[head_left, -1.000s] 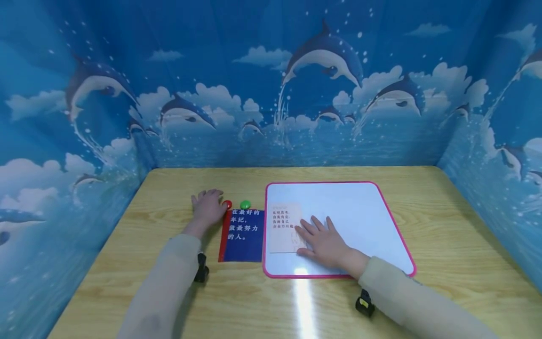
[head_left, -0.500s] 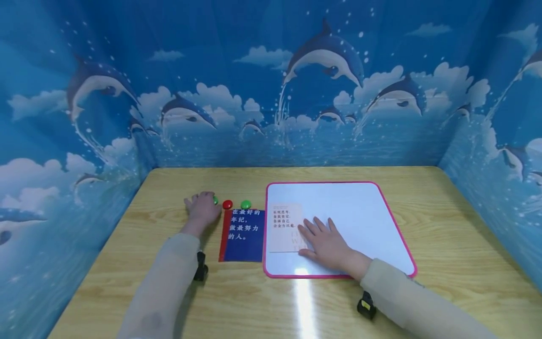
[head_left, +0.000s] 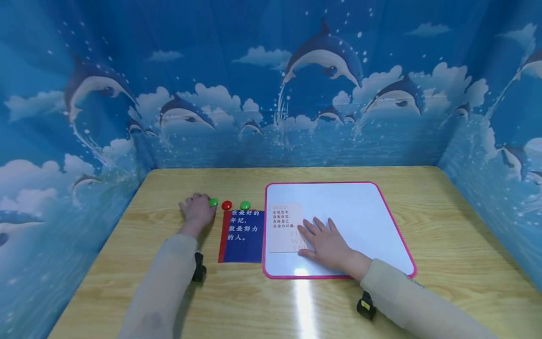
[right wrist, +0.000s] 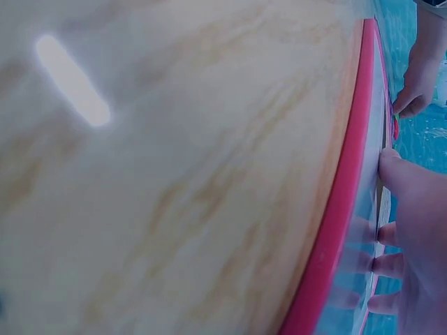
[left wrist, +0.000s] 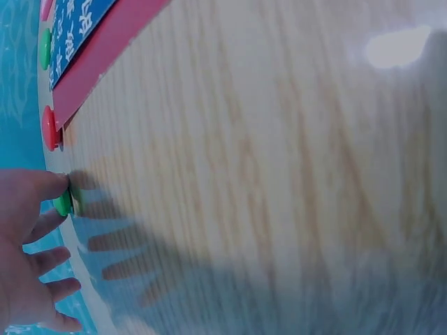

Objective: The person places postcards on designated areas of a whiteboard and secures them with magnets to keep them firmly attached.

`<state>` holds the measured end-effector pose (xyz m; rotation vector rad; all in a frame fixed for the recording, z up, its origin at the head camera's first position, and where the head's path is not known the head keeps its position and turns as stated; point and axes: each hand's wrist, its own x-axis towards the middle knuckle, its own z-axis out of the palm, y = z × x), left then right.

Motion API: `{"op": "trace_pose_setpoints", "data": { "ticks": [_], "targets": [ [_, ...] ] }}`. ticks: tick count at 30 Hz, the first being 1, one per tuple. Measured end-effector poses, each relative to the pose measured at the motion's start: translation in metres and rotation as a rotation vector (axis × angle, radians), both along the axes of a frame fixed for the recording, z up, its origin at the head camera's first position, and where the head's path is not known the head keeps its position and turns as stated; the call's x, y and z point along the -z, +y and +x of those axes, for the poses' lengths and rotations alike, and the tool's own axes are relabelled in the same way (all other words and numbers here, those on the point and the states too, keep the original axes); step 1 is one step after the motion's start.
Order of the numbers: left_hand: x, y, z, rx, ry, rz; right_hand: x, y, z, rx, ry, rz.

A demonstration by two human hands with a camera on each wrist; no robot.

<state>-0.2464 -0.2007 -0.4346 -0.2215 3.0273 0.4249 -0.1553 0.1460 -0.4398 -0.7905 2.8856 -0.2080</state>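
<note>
My left hand [head_left: 198, 210] is at the back left of the table. In the left wrist view its thumb and forefinger pinch a round green magnet [left wrist: 63, 203], while the other fingers spread out above the wood. A red magnet [head_left: 227, 205] and another green magnet [head_left: 245, 205] lie to the right in a row, along the top edge of a dark blue card [head_left: 244, 249] with white writing and a red left strip. With fingers spread, my right hand [head_left: 328, 245] rests on the whiteboard [head_left: 351, 202], its fingertips over the right edge of a cream printed card [head_left: 281, 240].
The pink-rimmed whiteboard lies flat on the wooden table [head_left: 254, 301], right beside the blue card. A blue curtain [head_left: 262, 141] printed with dolphins encloses the back and both sides. Each wrist wears a small black camera [head_left: 366, 305].
My left hand has moved left, away from the red magnet, and a green magnet now shows beside its thumb. The right hand has slid slightly right, uncovering more of the cream card.
</note>
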Motion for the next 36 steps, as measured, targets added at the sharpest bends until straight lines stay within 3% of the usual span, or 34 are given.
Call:
{"op": "trace_pose_setpoints", "data": {
  "ticks": [15, 36],
  "targets": [
    [-0.012, 0.007, -0.001, 0.058, 0.054, 0.010, -0.002, 0.001, 0.000, 0.003, -0.002, -0.014],
    [-0.037, 0.071, 0.001, 0.197, 0.073, 0.062, 0.001, 0.001, -0.001, -0.002, 0.006, 0.000]
  ]
}}
